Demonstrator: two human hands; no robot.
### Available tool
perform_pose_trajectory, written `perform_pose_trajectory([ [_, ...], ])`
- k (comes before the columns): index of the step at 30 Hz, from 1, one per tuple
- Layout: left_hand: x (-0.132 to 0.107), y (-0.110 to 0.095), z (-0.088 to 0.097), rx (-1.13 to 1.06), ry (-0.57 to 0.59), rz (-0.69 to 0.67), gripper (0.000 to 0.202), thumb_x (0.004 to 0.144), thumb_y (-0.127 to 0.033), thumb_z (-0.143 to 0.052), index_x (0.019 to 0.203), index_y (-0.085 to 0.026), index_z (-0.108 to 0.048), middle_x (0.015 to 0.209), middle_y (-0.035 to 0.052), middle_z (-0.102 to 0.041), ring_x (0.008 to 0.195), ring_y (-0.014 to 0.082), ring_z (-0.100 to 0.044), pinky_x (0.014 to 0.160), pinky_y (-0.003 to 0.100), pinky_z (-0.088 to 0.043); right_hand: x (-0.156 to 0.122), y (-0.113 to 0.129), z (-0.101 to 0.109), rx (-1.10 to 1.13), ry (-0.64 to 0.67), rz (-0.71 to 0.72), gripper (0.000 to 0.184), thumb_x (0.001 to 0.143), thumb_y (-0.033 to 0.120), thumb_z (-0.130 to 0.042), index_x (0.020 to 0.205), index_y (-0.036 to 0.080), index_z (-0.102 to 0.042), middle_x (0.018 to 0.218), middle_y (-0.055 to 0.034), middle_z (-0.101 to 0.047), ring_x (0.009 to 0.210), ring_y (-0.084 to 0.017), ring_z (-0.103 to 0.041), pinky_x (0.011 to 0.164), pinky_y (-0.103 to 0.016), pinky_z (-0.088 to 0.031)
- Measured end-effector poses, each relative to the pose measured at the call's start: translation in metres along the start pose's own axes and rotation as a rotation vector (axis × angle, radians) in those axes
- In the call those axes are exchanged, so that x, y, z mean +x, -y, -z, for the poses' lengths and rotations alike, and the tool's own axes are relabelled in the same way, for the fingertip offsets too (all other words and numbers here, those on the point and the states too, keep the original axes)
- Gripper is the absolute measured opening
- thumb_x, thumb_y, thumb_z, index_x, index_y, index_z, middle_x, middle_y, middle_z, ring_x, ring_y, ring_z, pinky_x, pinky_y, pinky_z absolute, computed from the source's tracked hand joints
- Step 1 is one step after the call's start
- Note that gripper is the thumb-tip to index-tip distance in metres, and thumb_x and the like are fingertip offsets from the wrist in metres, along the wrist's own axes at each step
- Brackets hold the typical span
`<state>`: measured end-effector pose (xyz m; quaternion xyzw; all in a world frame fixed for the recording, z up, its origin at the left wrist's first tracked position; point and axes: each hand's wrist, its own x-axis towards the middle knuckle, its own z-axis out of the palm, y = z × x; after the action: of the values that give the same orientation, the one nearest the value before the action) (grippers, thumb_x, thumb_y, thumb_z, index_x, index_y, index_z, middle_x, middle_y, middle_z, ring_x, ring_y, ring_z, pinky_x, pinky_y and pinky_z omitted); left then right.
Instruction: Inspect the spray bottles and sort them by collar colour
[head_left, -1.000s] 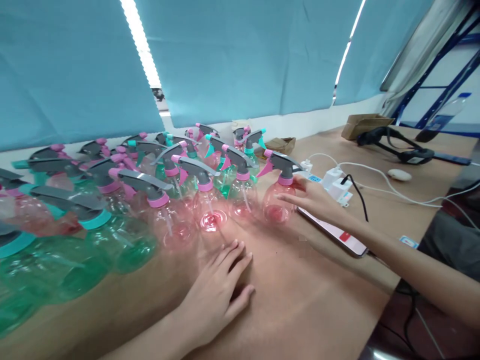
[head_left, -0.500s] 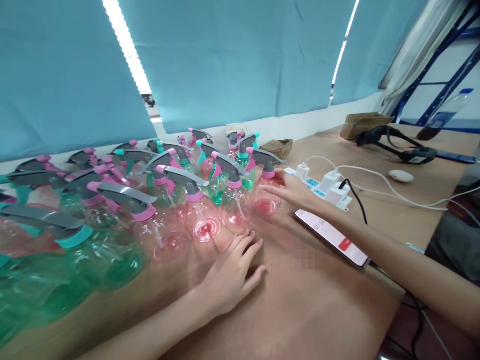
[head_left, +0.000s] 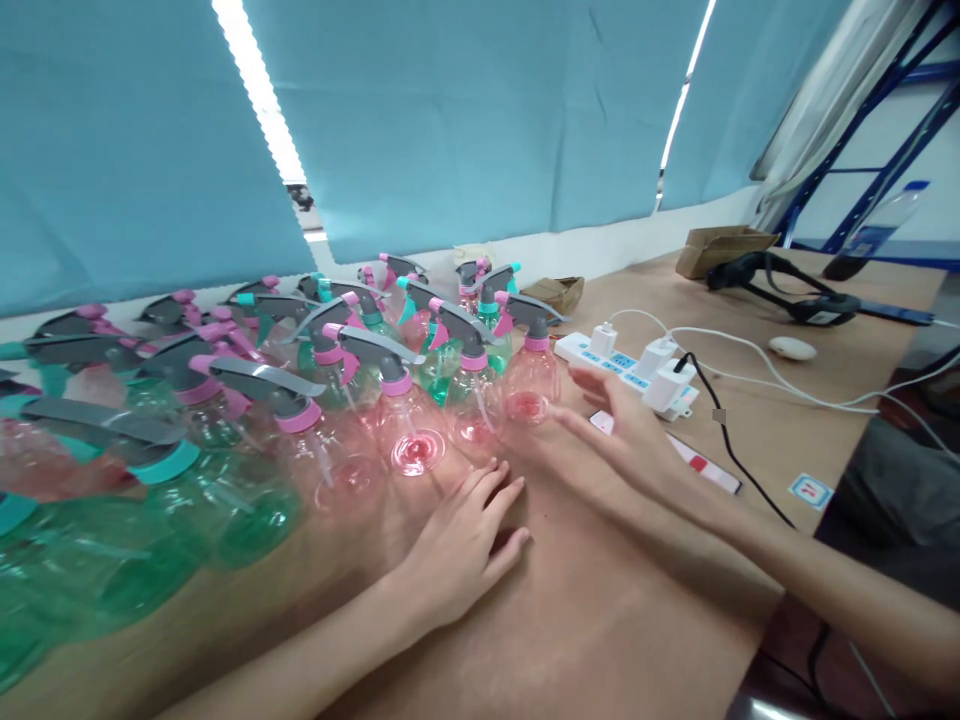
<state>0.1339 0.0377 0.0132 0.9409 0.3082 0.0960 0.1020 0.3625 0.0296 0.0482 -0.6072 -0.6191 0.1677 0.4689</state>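
My left hand (head_left: 463,541) lies flat on the brown table (head_left: 615,620), fingers spread, fingertips close to the base of a pink spray bottle (head_left: 409,420). My right hand (head_left: 626,430) hovers open over a phone (head_left: 701,462), its fingers stretched toward another pink spray bottle (head_left: 531,380) without touching it. Several pink and green spray bottles (head_left: 225,400) with grey triggers stand crowded on the left half of the table.
A white power strip (head_left: 622,365) with chargers and cables lies behind my right hand. A black headset (head_left: 787,285), a white mouse (head_left: 793,348) and a cardboard box (head_left: 720,248) sit at the far right. Blue blinds (head_left: 465,120) hang behind.
My right hand has pulled back from the pink bottle at the row's right end and now covers part of the phone. My left hand has barely moved.
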Motion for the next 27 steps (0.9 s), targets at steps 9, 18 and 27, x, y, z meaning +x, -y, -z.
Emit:
perform_pose_trajectory([
  [9,-0.079,0.009,0.009,0.003,-0.088,0.007,0.037,0.094,-0.034,-0.053,0.127,-0.017,-0.053,0.142,0.0136,-0.048,0.133,0.0318,-0.04,0.106,0.051,-0.037,-0.072,0.067,-0.046,-0.02,0.321,0.266,0.039,0.089,0.03,-0.059,0.124,0.023,-0.045,0.124,-0.0056,-0.06,0.117,-0.018,-0.056,0.101,-0.036,-0.046],
  [18,-0.253,0.031,0.037,0.1,-0.158,0.323,0.049,0.096,-0.035,-0.05,0.141,-0.021,-0.042,0.14,0.01,-0.051,0.127,0.0304,-0.047,0.106,0.048,-0.038,-0.085,0.168,-0.164,0.154,0.631,0.552,0.034,0.088,0.028,-0.059,0.118,0.015,-0.053,0.121,-0.0106,-0.063,0.115,-0.02,-0.058,0.099,-0.037,-0.046],
  [27,-0.413,0.055,0.079,0.125,-0.33,0.718,0.039,0.096,-0.038,-0.043,0.129,-0.02,-0.054,0.135,0.0102,-0.055,0.122,0.0285,-0.053,0.102,0.043,-0.041,-0.129,0.275,-0.3,0.352,0.823,0.638,0.034,0.087,0.032,-0.061,0.118,0.02,-0.054,0.123,-0.0059,-0.063,0.11,-0.02,-0.061,0.095,-0.038,-0.049],
])
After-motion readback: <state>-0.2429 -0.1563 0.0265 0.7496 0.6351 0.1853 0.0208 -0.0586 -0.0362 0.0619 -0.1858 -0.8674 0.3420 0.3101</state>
